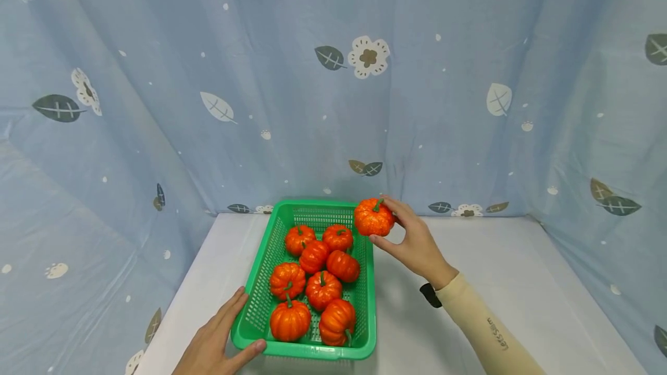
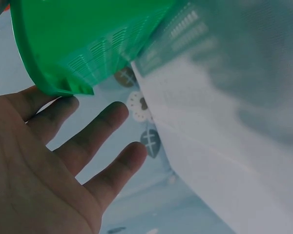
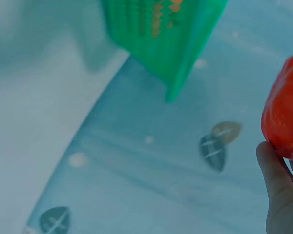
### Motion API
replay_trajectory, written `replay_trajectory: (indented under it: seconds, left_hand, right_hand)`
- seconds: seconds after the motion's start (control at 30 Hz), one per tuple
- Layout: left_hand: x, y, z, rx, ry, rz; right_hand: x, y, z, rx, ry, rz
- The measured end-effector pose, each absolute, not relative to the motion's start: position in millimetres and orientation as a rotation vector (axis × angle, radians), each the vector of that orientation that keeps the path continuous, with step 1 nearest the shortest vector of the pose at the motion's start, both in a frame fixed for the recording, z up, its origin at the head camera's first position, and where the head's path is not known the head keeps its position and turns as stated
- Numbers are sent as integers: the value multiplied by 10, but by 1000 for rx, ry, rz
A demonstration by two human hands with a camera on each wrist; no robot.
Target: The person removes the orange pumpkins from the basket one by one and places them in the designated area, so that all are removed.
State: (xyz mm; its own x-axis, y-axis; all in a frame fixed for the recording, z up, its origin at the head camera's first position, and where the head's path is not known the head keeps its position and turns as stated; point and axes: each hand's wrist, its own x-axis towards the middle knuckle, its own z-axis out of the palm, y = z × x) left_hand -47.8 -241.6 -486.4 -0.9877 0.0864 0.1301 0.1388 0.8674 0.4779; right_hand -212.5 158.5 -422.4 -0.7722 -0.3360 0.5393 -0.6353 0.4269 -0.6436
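Observation:
A small orange pumpkin (image 1: 373, 219) with a green stem is pinched between the thumb and fingers of my right hand (image 1: 417, 245), above the far right rim of a green plastic basket (image 1: 372, 317). In the right wrist view, the held pumpkin (image 3: 287, 109) shows at the right edge, only partly in frame. My left hand (image 1: 215, 334) touches the basket's near left corner, its fingers spread along the outside and its thumb at the front rim. The left wrist view shows this hand's palm (image 2: 34, 165) and fingertips at the basket rim. Several similar pumpkins (image 1: 323, 290) lie inside the basket.
The basket stands on a white table (image 1: 417, 328). A blue curtain (image 1: 292, 103) with leaf and flower prints hangs behind the table and along both sides. A dark band (image 1: 430, 295) sits at the right wrist, beside a cream sleeve (image 1: 479, 317).

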Motion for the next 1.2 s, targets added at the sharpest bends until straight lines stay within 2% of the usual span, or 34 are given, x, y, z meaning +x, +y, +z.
replay_trajectory:
  seconds: [0.57, 1.2]
  left_hand:
    - [-462, -2408, -4873, -152, -2946, -798]
    - [-454, -2399, -4853, -127, -2977, -802]
  right_hand:
    - [-2330, 2247, -4822, 409, -2563, 1201]
    - [-2426, 2292, -5221, 241, -2845, 1146]
